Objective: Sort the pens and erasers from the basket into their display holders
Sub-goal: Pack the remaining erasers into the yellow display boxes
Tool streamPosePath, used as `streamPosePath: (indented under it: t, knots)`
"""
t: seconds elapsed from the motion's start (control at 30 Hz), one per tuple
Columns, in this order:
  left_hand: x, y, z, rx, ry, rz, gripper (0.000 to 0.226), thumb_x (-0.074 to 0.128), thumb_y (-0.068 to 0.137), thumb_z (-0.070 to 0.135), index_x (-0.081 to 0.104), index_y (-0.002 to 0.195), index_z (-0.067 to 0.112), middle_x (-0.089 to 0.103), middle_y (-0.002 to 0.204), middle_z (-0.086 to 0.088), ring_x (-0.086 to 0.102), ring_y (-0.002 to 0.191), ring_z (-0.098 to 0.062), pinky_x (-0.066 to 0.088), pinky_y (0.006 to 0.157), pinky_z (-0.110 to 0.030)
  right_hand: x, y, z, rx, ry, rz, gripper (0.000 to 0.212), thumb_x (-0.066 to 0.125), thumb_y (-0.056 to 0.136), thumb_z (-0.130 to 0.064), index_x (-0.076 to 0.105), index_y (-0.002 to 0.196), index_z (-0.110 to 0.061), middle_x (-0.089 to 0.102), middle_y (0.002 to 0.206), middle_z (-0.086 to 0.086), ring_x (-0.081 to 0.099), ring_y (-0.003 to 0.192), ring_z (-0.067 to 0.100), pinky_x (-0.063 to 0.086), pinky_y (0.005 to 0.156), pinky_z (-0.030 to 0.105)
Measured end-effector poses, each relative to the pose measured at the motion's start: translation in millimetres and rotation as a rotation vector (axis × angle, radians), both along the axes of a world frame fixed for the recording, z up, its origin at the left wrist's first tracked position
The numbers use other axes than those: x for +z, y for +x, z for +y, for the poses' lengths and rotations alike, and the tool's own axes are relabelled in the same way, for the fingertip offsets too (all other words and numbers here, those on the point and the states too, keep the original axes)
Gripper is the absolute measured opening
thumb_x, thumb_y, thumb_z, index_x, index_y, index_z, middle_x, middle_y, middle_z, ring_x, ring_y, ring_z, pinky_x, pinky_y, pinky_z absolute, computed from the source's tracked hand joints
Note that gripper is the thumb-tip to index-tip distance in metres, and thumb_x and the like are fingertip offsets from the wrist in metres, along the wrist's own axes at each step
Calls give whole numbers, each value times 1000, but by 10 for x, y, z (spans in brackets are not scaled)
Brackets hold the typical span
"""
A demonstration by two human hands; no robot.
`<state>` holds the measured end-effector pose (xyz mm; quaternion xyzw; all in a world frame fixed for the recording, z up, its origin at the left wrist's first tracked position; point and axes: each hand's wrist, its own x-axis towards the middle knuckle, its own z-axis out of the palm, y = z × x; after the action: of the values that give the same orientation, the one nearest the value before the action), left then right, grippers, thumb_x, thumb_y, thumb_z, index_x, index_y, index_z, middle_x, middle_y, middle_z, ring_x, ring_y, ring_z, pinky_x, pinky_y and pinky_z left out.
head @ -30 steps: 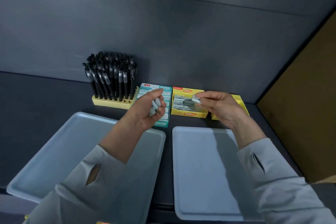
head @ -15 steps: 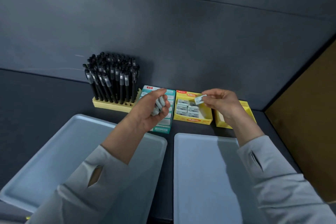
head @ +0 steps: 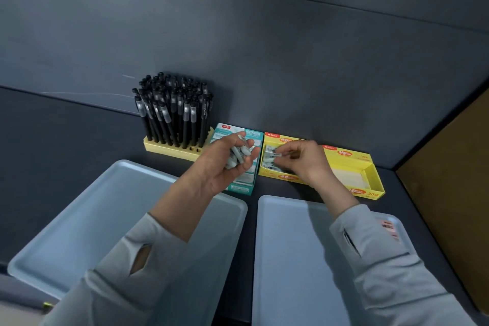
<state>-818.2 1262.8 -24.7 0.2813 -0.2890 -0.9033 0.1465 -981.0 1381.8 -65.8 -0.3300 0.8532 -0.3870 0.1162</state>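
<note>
The right hand [head: 304, 161] has dropped from just above the middle yellow eraser box [head: 287, 177] down into it, pinching one small wrapped eraser [head: 272, 155] between thumb and fingertips against the erasers already packed there. This eraser looks nearly placed. The left hand [head: 225, 167] stays over the teal eraser box [head: 242, 185], fingers curled round a bunch of erasers [head: 238, 153], so more sorting remains. The basket is out of view.

The middle yellow box shows "48" in orange ovals on its back flap and near wall. The far-right yellow box [head: 370, 167] reads "30" at its near corner. Red corner tags on all three boxes are too small to read. Black pens [head: 172, 114] stand in a yellow pen holder [head: 169, 149] at the left, their barrel print illegible.
</note>
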Motion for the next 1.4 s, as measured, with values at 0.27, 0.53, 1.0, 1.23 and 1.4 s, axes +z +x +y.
streamPosePath:
  t: [0.27,0.53,1.0,1.23,1.4]
  knots:
    - [-15,40,98,-38,-56,-15,16,50,95,2,60,107,6,70,112,-11,73,86,-23,55,53,-18,-109,43,-35,43,110,340,5,79,80,-17,76,83,-19,72,89,-2,64,80,14,52,76,26]
    - [-3,24,171,-129,-175,22,31,45,95,1,59,122,8,74,97,-9,72,82,-20,54,55,-19,270,177,-53,92,-193,-3,17,67,92,-29,77,89,-16,74,82,-3,66,77,13,51,76,33]
    - [13,-50,223,-49,-197,-129,23,59,96,20,57,115,8,70,103,-12,71,68,-19,56,54,-21,480,34,326,-19,-375,-482,17,63,87,7,68,84,-9,66,84,4,66,76,15,58,71,20]
    - [-8,-33,207,-72,-156,-83,11,47,94,6,50,105,7,71,96,-12,59,65,-14,43,45,-16,326,-20,401,23,-240,-382,29,71,80,11,74,93,-14,73,93,4,69,86,16,56,86,28]
    - [-50,-6,171,-47,-230,-71,22,64,88,9,61,108,2,68,99,-12,58,66,-10,47,49,-15,246,-112,399,-45,-229,-287,25,73,79,7,74,95,-13,69,84,-2,64,74,8,54,81,22]
